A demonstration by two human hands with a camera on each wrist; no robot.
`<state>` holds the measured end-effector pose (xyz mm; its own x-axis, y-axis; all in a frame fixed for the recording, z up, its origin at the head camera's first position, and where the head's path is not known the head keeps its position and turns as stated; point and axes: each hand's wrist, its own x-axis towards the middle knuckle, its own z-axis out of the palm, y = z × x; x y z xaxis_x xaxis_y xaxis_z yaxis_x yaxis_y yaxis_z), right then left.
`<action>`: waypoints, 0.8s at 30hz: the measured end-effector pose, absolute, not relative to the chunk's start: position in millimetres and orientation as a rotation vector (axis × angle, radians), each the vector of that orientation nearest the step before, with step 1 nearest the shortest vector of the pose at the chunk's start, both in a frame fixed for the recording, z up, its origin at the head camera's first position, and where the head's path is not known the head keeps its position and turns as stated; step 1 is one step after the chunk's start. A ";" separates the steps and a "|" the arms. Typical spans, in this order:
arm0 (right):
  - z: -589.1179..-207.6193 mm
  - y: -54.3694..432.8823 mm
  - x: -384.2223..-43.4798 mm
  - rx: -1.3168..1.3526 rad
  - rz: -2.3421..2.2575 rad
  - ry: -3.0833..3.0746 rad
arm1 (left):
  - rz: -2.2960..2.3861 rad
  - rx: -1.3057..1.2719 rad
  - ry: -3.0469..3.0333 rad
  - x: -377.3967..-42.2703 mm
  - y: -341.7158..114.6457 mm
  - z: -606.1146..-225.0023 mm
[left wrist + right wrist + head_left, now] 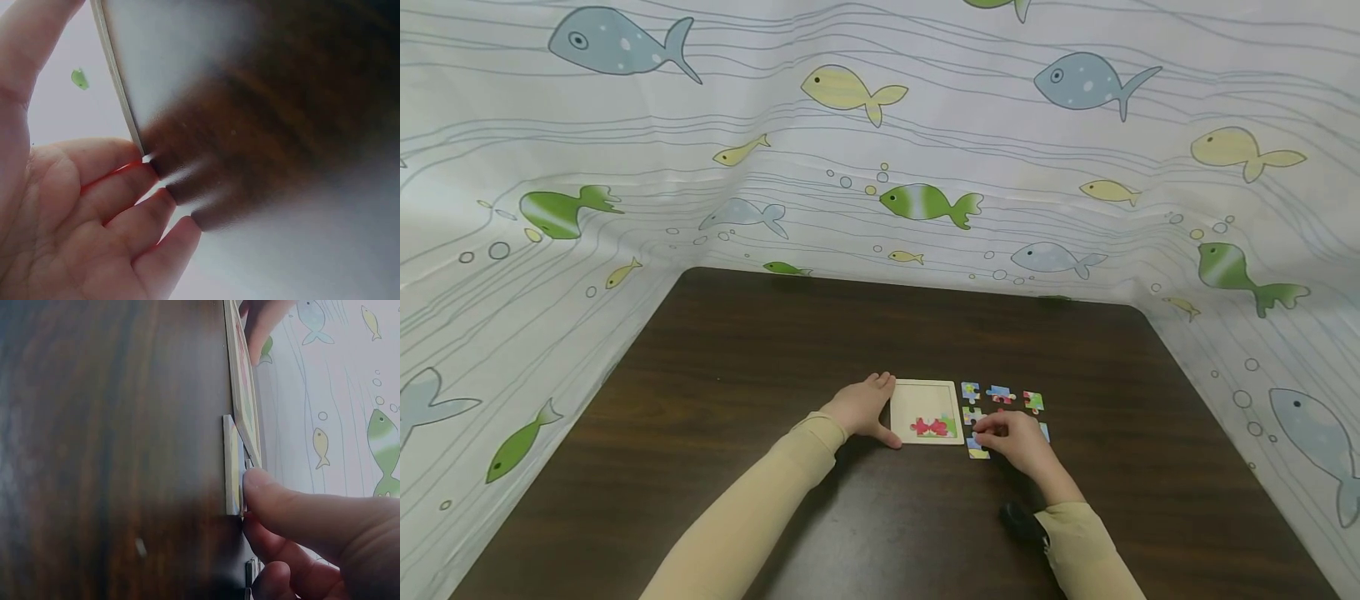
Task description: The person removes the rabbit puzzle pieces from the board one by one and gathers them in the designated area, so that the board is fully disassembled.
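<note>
My left hand (863, 408) braces the left side of a shallow wooden puzzle tray (923, 395), thumb at its near corner and fingers by its far corner. In the left wrist view an index fingertip (134, 150) meets the corner of the tray's edge. Red and green joined pieces (934, 427) lie in the tray's near right part. Just right of the tray, my right hand (1018, 440) pinches a small jigsaw piece (972, 415) between thumb and index finger. Beside those fingertips in the right wrist view, another jigsaw piece (232, 469) shows edge-on, and the pinched one is mostly hidden.
Several loose pieces lie around the right hand, among them a blue one (1001, 393), a green and red one (1033, 402) and a blue and yellow one (977, 448). A fish-print sheet (955, 150) surrounds the dark wooden table (760, 350).
</note>
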<state>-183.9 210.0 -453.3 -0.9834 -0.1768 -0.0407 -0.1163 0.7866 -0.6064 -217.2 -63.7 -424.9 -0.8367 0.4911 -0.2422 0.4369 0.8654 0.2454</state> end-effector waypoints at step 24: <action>-448.8 202.1 -184.5 -0.183 -1.098 2.853 | 0.288 0.696 2.730 -218.2 -65.4 -427.1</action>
